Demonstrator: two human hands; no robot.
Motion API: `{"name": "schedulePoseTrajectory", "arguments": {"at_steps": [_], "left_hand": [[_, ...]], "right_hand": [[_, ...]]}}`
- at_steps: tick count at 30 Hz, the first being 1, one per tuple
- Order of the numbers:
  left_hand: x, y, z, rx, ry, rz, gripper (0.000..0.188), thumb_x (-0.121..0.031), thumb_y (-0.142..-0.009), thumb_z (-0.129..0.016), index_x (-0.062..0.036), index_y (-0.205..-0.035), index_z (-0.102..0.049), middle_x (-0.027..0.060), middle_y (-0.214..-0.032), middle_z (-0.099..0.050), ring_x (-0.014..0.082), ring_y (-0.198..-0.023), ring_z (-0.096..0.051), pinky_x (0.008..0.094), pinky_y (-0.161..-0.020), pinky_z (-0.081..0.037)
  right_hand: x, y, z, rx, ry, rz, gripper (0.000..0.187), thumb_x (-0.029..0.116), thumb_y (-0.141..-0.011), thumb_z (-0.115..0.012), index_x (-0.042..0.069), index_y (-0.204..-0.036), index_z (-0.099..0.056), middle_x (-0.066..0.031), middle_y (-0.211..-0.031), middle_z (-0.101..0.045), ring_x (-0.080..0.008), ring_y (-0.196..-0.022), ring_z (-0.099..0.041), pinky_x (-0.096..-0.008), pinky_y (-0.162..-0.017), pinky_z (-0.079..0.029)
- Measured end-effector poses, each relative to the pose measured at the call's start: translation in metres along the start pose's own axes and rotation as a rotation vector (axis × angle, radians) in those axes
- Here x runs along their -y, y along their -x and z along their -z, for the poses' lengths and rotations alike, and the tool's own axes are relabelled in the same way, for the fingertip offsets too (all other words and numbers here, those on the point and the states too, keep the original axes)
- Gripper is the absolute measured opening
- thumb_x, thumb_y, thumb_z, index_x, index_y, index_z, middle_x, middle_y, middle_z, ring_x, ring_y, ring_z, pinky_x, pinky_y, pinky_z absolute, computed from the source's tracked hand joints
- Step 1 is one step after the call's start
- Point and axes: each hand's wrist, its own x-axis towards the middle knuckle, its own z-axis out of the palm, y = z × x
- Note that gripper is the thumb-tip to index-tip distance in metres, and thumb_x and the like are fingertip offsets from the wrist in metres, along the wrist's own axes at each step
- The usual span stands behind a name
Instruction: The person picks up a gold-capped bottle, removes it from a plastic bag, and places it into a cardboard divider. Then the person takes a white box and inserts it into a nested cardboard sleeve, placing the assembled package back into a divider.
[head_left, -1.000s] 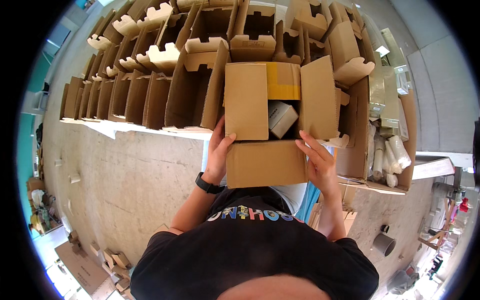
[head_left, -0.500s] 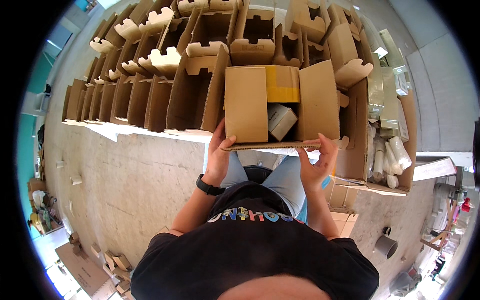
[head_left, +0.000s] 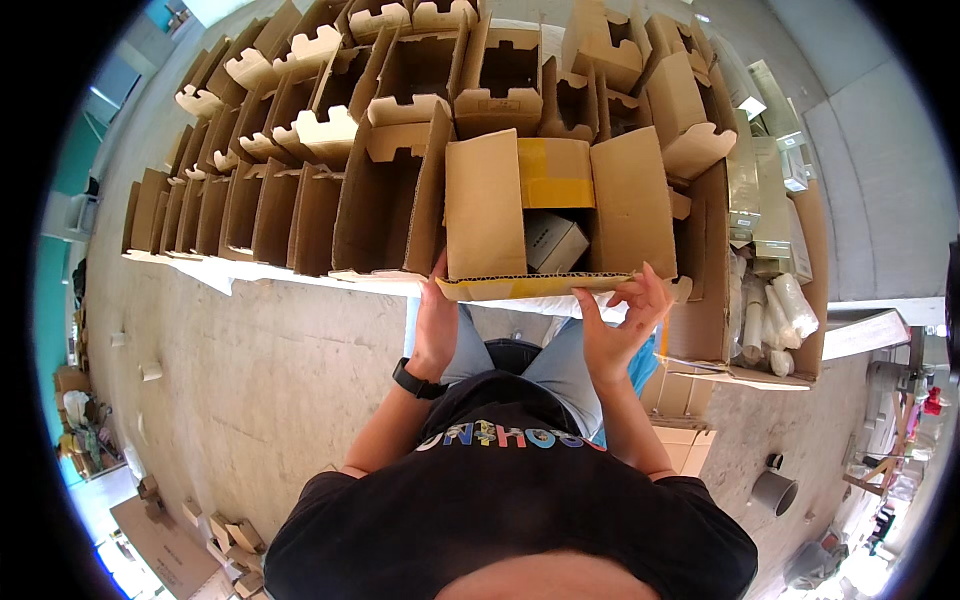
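An open cardboard box (head_left: 484, 205) stands at the near edge of the row of boxes, with yellow tape (head_left: 557, 172) across its far flap. Inside it lies a small grey-white carton (head_left: 556, 243), tilted and partly covered by the left flap. My left hand (head_left: 435, 325) grips the box at its near left corner, fingers along the side and partly hidden. At the near right, my right hand (head_left: 622, 325) holds the edge of the raised near flap (head_left: 540, 286), its thumb against the taped outer face and its index finger at the corner.
Several open, upright cardboard boxes (head_left: 395, 185) crowd the left and far sides. On the right, a large carton (head_left: 703, 325) holds white wrapped tubes (head_left: 790, 310) and long pale boxes (head_left: 770, 195). A grey bin (head_left: 773, 493) stands on the floor at right.
The near flap has tipped up, showing yellow tape on its outer face. My right thumb has slid left along it, and my left thumb has left its top edge. The small carton has shifted slightly.
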Motion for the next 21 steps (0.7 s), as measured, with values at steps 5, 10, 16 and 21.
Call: {"name": "schedulePoseTrajectory", "arguments": {"at_steps": [5,10,16,21], "left_hand": [[0.004,0.004,0.007,0.052,0.014,-0.045,0.068,-0.05,-0.101,-0.03,-0.0007,-0.147,-0.023,0.0072,-0.151,-0.03,0.0213,-0.141,-0.022,0.0378,-0.115,-0.014],[0.002,0.006,0.005,-0.012,-0.208,0.006,0.076,-0.042,-0.096,-0.051,0.0033,-0.148,-0.019,0.0101,-0.15,-0.029,0.0201,-0.139,-0.024,0.0345,-0.114,-0.015],[0.008,0.003,0.004,-0.118,-0.26,0.024,0.065,-0.026,-0.098,-0.05,0.0027,-0.147,-0.02,0.0108,-0.147,-0.035,0.0193,-0.135,-0.03,0.0324,-0.112,-0.019],[0.004,0.003,-0.013,-0.176,-0.319,0.037,0.061,-0.024,-0.098,-0.051,0.0018,-0.146,-0.024,0.01,-0.141,-0.04,0.019,-0.13,-0.035,0.0322,-0.11,-0.023]], "right_hand": [[0.005,-0.001,-0.001,-0.007,0.029,-0.04,0.08,0.007,-0.063,-0.088,0.004,-0.13,-0.045,-0.0112,-0.114,-0.043,-0.0151,-0.083,-0.05,-0.0245,-0.062,-0.043],[0.014,-0.007,-0.002,0.003,0.059,-0.074,0.078,0.007,-0.063,-0.087,0.004,-0.129,-0.046,-0.0115,-0.113,-0.044,-0.0154,-0.084,-0.05,-0.0242,-0.061,-0.043],[0.015,-0.008,-0.004,0.018,0.052,-0.105,0.075,0.004,-0.064,-0.086,0.004,-0.128,-0.047,-0.0109,-0.111,-0.044,-0.0151,-0.082,-0.05,-0.0242,-0.061,-0.043],[0.014,-0.009,-0.006,0.012,0.038,-0.1,0.074,0.004,-0.063,-0.086,0.005,-0.127,-0.048,-0.0096,-0.106,-0.043,-0.0149,-0.077,-0.047,-0.0239,-0.059,-0.042]]}}
